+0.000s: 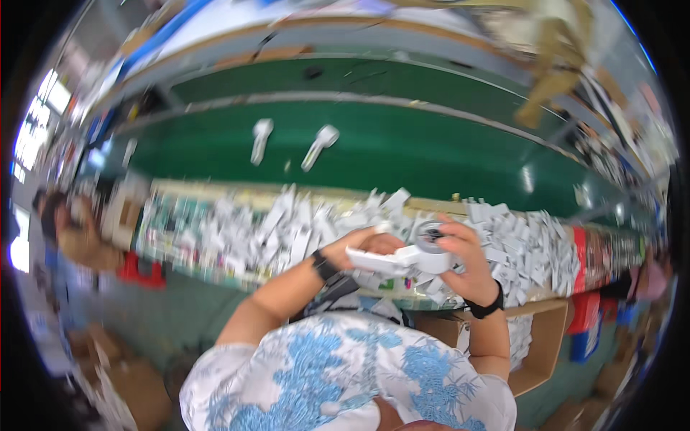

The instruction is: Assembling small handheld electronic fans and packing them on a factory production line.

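A white handheld fan point(384, 260) is held up in front of my chest, above the near side of the bench. Its round head point(431, 248) has a grey rim and a dark centre, and the handle points left. My left hand point(363, 246) is closed round the handle, partly hidden behind it. My right hand point(471, 266) grips the round head, fingers on its far edge. Heaped on the bench beneath and beyond both hands are several loose white plastic parts point(284, 223). Two similar white pieces, a left one point(261, 140) and a right one point(320, 146), lie on the green conveyor belt point(402, 151).
An open cardboard box point(550, 345) with white parts stands below the bench at my right, near a blue bin point(587, 341). A red stool-like object point(140, 271) is at the left. Another person point(85, 233) works at the far left. A ledge point(323, 190) separates bench and belt.
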### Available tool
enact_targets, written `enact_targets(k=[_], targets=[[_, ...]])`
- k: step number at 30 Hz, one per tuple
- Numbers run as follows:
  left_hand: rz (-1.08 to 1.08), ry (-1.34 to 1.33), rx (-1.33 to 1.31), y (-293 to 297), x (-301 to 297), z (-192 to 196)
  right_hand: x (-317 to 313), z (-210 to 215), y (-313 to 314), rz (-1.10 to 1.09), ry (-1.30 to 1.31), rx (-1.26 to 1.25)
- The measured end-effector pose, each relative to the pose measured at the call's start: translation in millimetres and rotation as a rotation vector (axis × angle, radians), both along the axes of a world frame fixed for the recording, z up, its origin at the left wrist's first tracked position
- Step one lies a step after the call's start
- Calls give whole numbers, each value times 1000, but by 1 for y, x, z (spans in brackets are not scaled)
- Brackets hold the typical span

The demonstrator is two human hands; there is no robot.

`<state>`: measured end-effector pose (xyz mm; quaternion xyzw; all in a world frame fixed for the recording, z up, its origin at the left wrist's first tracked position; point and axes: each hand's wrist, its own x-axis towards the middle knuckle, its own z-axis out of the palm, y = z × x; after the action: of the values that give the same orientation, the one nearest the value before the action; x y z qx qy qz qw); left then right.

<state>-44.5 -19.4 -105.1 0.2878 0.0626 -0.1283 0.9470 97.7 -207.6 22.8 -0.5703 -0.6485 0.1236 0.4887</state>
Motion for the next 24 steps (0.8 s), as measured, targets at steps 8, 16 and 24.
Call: enact_targets(k=[8,16,24], targets=[[-81,-153,-366,-9,-21,20,-3,-17,-7,-109,9,-88],[156,-29,317,-12,-27,39,0,-25,-2,-111,-622,-54],[27,-10,742,-13,-32,48,9,-32,6,-95,-620,-147]])
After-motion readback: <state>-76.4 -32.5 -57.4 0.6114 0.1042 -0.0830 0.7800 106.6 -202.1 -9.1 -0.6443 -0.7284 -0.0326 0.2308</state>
